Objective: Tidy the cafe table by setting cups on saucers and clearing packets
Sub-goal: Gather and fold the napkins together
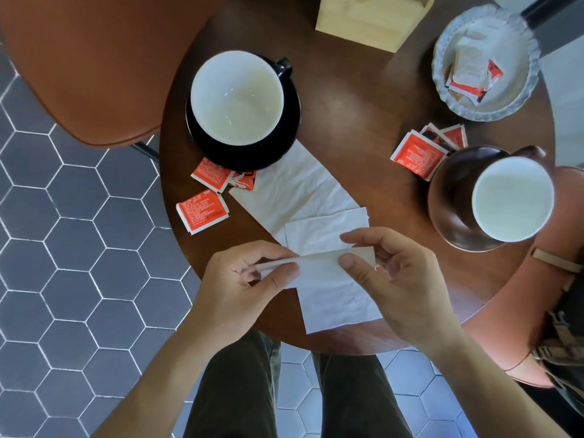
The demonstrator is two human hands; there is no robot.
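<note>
Both hands are busy with a white napkin (335, 292) at the near edge of the round table (354, 99). The left hand (243, 279) pinches its folded top edge between thumb and fingers, and the right hand (401, 279) pinches the same edge at the other end, so neither is free.

Biggest risk I see: the napkin hangs over the table edge, and a second napkin (294, 188) lies partly under it, so a tug might drag that one along. One red packet (203, 211) sits right at the table's left edge, and a careless sweep would probably knock it to the floor. Two more packets (222, 177) lie tucked against the black saucer (284, 134), which already carries a black cup (237, 98).

On the right, a brown cup (505, 194) sits on its saucer (442, 197) near the rim, with a pile of packets (423, 150) touching it. The glass dish (531, 74) at the back already holds a few packets. A wooden box (373, 17) stands at the far side.
</note>
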